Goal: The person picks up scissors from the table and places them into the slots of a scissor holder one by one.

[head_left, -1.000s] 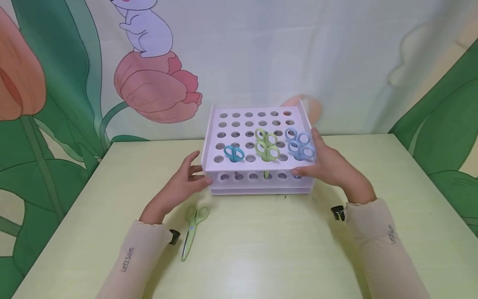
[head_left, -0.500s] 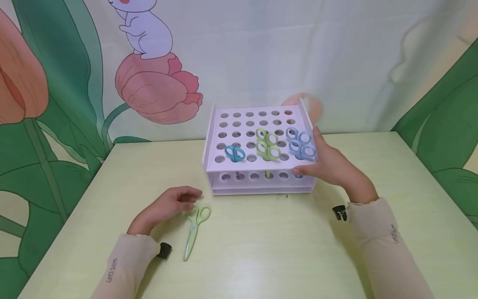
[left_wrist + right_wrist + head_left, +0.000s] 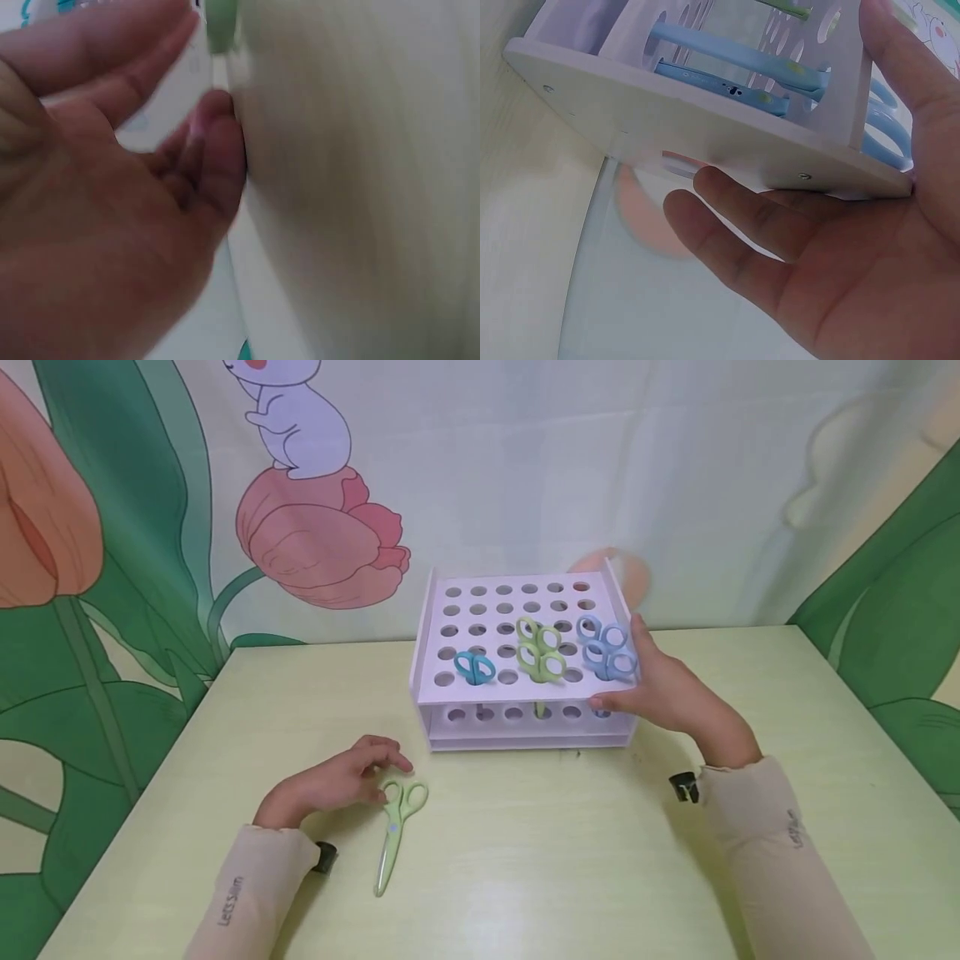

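Green scissors (image 3: 393, 831) lie flat on the table, blades toward the near edge. Over their handle loops is my left hand (image 3: 337, 782), its thumb at the left loop and its forefinger reaching past it. In the left wrist view, several fingers (image 3: 217, 157) bend against the tabletop, close to a blurred green part of the scissors (image 3: 221, 26). My right hand (image 3: 667, 689) holds a white rack (image 3: 487, 689) by its right side, thumb on the front edge; in the right wrist view the other fingers (image 3: 735, 210) lie along the outer side panel.
Upright in the rack's holes stand teal scissors (image 3: 475, 668), two green pairs (image 3: 540, 652) and two blue pairs (image 3: 606, 652). The rack's lower shelf (image 3: 498, 731) has matching holes. Behind the table (image 3: 562, 860) hangs a printed curtain (image 3: 510, 468).
My left hand has left the rack's left side and come down to the green scissors, which have shifted slightly toward me. My right hand stays on the rack.
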Available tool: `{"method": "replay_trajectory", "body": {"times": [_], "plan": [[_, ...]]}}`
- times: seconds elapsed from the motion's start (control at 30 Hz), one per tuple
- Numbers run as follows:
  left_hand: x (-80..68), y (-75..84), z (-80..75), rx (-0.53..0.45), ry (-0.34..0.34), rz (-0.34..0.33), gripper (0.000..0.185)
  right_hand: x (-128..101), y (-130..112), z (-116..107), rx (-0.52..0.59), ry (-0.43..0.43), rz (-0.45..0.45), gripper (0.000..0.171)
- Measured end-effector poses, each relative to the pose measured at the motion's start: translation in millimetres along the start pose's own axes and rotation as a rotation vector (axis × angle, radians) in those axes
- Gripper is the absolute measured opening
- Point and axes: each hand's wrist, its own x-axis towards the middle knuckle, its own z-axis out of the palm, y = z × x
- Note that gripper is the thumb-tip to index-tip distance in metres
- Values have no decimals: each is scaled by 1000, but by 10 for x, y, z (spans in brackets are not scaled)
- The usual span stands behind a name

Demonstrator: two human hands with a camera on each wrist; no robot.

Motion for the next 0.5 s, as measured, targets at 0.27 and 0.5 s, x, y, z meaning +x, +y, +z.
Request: {"method": "replay_trajectory", "body": {"times": [0.27, 0.5], "plan": [[-10, 158, 74, 172, -18, -42, 43, -4, -9, -6, 4, 1, -4, 139], [29, 209, 163, 252, 71, -52, 34, 2, -1, -1, 5, 0, -12, 137]]}}
